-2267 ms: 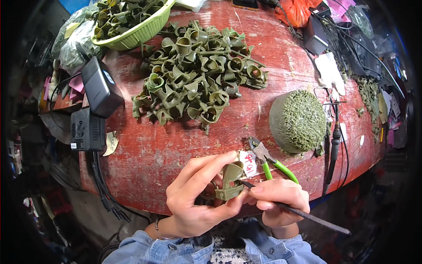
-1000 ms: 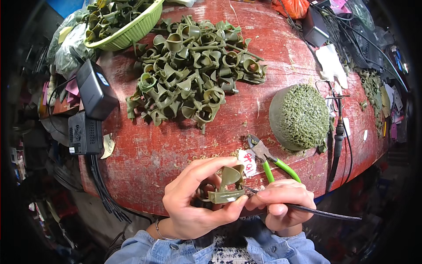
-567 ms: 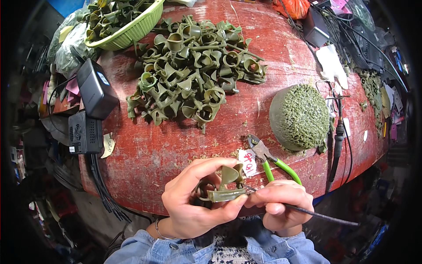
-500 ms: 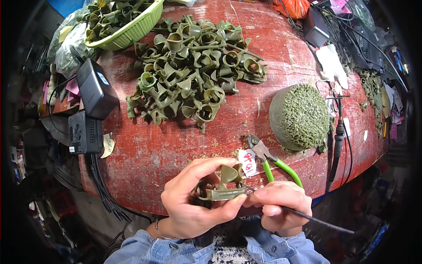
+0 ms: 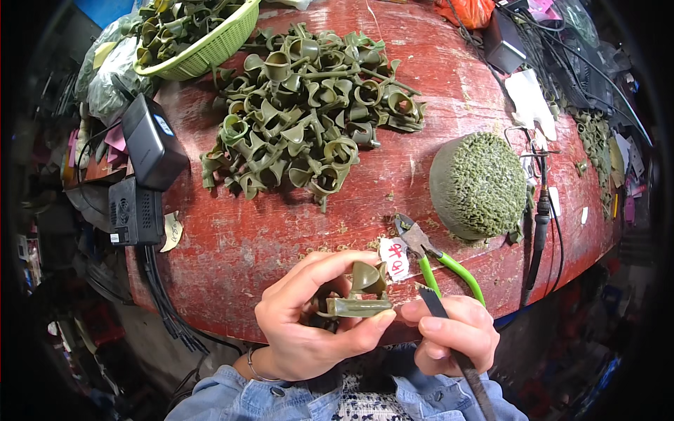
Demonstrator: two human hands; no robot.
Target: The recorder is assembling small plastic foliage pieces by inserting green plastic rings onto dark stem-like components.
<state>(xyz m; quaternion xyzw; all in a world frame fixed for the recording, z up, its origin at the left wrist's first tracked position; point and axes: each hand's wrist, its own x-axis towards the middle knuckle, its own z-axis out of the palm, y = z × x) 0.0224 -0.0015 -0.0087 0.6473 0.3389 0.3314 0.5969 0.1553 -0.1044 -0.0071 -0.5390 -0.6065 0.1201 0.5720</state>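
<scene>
The grip of the left hand (image 5: 302, 323) is holding a shiny green part (image 5: 358, 307), with the thumb pressing low on it and the other fingers bending around it. The green part is sitting in front of the person, above the near edge of the red table (image 5: 210, 281), and its curved flap is pointing up. The right hand (image 5: 458, 333) is gripping a long dark stick tool (image 5: 472, 379). The tool's flat end is poking up past the fingers, and its long end is sloping down to the right. The tool is not touching the green part. Just past the hands, a white paper (image 5: 394, 259) with red marks is lying beside cutters (image 5: 417, 240) with green handles. A round tub shape (image 5: 479, 186) with a crumbly green top is standing farther out on the right. A big heap of green pieces (image 5: 295, 116) is covering the far middle, and a light green basket (image 5: 210, 52) is holding more behind it, on the left.
</scene>
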